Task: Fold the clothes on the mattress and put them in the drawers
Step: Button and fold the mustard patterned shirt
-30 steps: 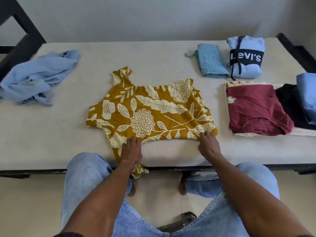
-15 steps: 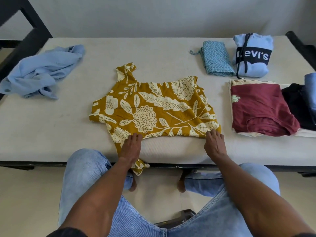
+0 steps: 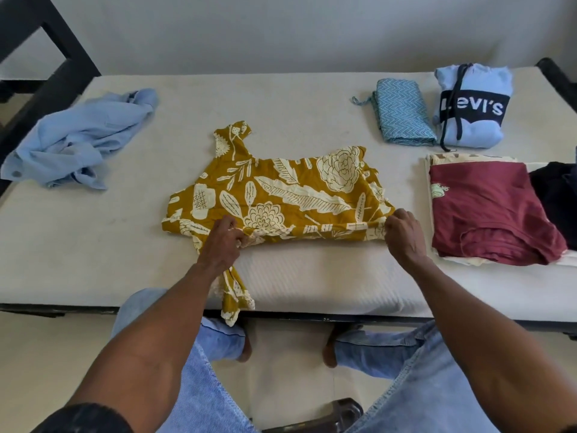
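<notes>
Mustard-yellow floral-print fabric garment lies mid-mattress on the off-white mattress, one strap hanging over the near edge. Left hand and right hand both pinch its near hem, fingers curled.

The black cloth runs off the right side, so its shape cannot be told. The cream cloth hides mostly under the dark red shirt. The left hand covers part of the yellow flower top, and its fingertips are tucked in the cloth. The dark thing on the floor is half hidden by the legs
</notes>
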